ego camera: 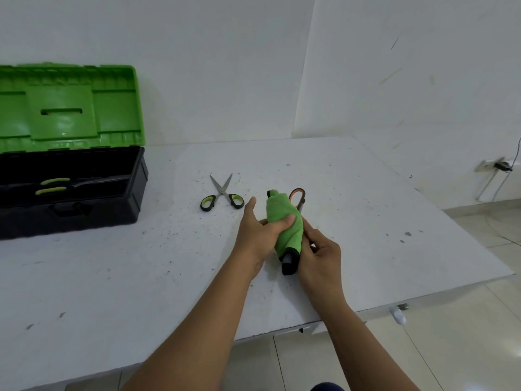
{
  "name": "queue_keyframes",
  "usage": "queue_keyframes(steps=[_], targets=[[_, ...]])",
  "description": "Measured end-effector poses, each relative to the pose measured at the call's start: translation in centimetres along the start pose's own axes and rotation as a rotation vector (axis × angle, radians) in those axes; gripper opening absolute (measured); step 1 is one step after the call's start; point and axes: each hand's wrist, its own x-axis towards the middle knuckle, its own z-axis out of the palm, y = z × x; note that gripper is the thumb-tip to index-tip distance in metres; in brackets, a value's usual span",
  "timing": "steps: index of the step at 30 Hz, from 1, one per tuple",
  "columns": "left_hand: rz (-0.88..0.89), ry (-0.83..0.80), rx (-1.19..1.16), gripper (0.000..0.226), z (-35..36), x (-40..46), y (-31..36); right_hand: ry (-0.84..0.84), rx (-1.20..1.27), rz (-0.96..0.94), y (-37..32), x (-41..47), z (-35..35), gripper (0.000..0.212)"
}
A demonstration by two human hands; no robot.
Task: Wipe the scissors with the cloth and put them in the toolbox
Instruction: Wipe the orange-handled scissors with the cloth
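Note:
A green cloth (pixel 284 221) is wrapped around a pair of scissors with an orange handle (pixel 298 196); only the handle loop and a grey bit at the cloth's lower end show. My left hand (pixel 260 231) grips the cloth with its thumb over the top. My right hand (pixel 320 253) holds the bundle's lower right side. A second pair of scissors (pixel 222 194) with green-and-black handles lies with its blades spread on the white table (pixel 380 210). The black toolbox (pixel 93 210) with its green lid (pixel 70 108) raised stands at the left, with green-handled scissors (pixel 53 186) inside.
The table's right edge runs diagonally beside my right arm, with tiled floor (pixel 465 334) beyond. A wall socket with cables (pixel 499 166) sits at the far right. White walls close off the back.

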Motion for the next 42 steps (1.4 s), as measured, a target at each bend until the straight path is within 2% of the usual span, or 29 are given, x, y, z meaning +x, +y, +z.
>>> queue_keyframes(steps=[3,6,13,17,26,31,33,35,39,42], targets=[[0.020,0.116,0.002,0.093,0.3,0.7,0.3,-0.030,-0.022,-0.041,0.1,0.0,0.2,0.046],[0.033,0.234,-0.107,0.082,0.1,1.7,0.9,-0.069,-0.033,-0.054,0.2,-0.3,0.4,0.048],[-0.055,0.057,-0.004,0.081,1.1,0.0,-0.8,-0.024,0.061,0.055,-0.1,0.3,-0.5,0.040],[0.007,0.149,0.015,0.077,1.4,0.4,-0.8,-0.035,0.041,0.044,0.1,0.2,-0.3,0.038],[-0.022,0.255,-0.136,0.064,1.3,2.1,0.3,-0.080,0.048,0.002,-0.9,-0.2,-0.3,0.040],[0.033,0.323,-0.183,0.076,-0.1,3.2,1.9,0.040,0.114,0.091,-0.3,-0.4,-1.1,0.036],[0.018,0.279,-0.121,0.066,-1.2,3.1,2.7,0.077,0.124,0.101,-0.1,-0.2,-1.0,0.032],[-0.008,0.200,0.044,0.057,-1.5,2.2,3.3,0.070,0.087,0.088,-0.2,0.0,-0.7,0.032],[-0.016,0.033,0.471,0.071,-1.5,0.9,3.3,0.044,0.037,0.066,-0.3,-0.1,-0.4,0.033],[0.012,0.014,0.733,0.086,-1.6,0.4,2.2,0.068,0.020,0.075,-0.3,0.0,-0.4,0.033]])
